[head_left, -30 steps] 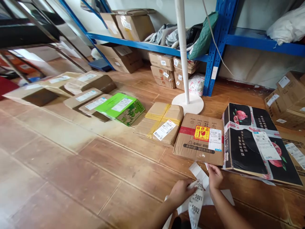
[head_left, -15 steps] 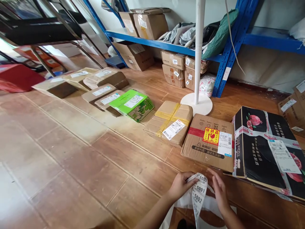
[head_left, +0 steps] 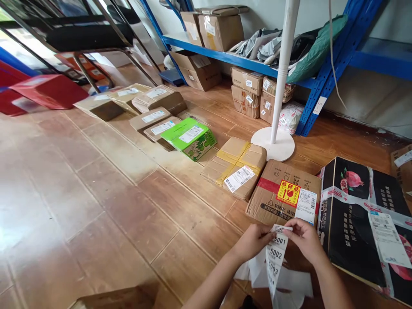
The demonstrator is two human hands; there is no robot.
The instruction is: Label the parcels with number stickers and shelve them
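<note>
Opens onto a brown floor point(head_left: 128, 189) with dark seams, backed at the far side by blue shelving point(head_left: 219, 56) and spreading widest at left, with ample room for moving. Narrows at right, against the left edge of a black box point(head_left: 357, 231) printed with red fruit. Stops just past the fingers, on the far side, at a brown carton point(head_left: 270, 197) with a red band point(head_left: 268, 184) and a yellow sticker point(head_left: 289, 192), set just beside that black box. Runs on toward the far left along a slanting row, past a yellow-taped box point(head_left: 233, 167) and a green box point(head_left: 189, 138), with a little floor showing between these two. Takes in, at the near edge, part of a cardboard box point(head_left: 116, 298). Holds a strip of labels point(head_left: 276, 257) at near right, in front of the brown carton, with left hand point(head_left: 255, 242) and right hand point(head_left: 305, 240) close together, both pinched narrow on the upper end. Hangs from there as a white, slightly curled ribbon with bold black numbers, reading 5001, 5002 and 5003 downward, then curling too far to read fully. Overlaps loose white paper point(head_left: 292, 281) behind.
</note>
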